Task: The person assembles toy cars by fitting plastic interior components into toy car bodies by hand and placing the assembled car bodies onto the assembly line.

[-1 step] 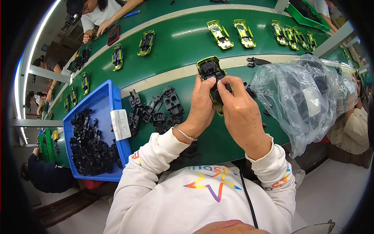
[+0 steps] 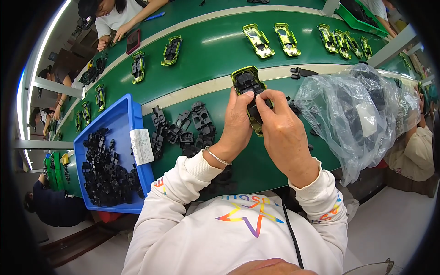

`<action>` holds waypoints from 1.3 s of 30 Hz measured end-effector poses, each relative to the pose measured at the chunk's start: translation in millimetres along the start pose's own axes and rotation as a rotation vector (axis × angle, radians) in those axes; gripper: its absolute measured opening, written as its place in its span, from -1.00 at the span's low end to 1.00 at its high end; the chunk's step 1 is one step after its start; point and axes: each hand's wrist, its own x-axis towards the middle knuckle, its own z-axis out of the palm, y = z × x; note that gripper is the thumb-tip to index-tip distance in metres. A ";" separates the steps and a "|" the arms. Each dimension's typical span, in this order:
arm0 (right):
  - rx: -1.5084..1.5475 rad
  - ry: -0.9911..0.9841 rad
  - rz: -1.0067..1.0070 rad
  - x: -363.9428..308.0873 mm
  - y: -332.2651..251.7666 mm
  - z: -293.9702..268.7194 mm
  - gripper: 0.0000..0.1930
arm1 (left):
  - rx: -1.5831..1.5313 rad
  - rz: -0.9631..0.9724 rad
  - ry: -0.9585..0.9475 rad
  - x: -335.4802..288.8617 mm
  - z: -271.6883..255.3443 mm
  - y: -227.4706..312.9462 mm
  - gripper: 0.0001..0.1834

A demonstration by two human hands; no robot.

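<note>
Between my two hands is a yellow-green toy car body shell (image 2: 248, 76) with a black interior part seated in it, its open side facing me. My left hand (image 2: 236, 123) is closed around the shell's left side, the thumb pressing on the black part. From the right, my right hand (image 2: 283, 130) grips the shell with thumb and fingers at its middle. The fingers hide part of the shell's lower half. Loose black plastic interior parts (image 2: 201, 120) lie on the green table left of my left hand.
A blue bin (image 2: 136, 110) full of black parts stands at the left. To the right lies a clear plastic bag (image 2: 341, 107) with dark contents. Beyond a pale rail, green car shells (image 2: 258, 41) sit on the green conveyor belt (image 2: 206, 57). A co-worker (image 2: 121, 20) works at the far left.
</note>
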 end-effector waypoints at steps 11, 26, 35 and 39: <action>0.120 0.082 0.015 12.2 26.2 -22.0 -0.72 | 0.117 0.026 -0.060 5.4 4.1 12.3 -0.66; 0.029 0.071 0.523 13.8 165.0 -13.6 -0.69 | 0.282 0.023 -0.063 50.1 -24.7 37.7 -0.60; -0.402 -0.075 0.216 44.3 169.5 32.3 -0.84 | 0.242 -0.132 0.023 75.5 -35.0 34.2 -0.63; -0.174 -0.207 0.194 44.3 184.3 22.8 -0.73 | 0.053 -0.223 0.001 74.3 -32.5 39.4 -0.61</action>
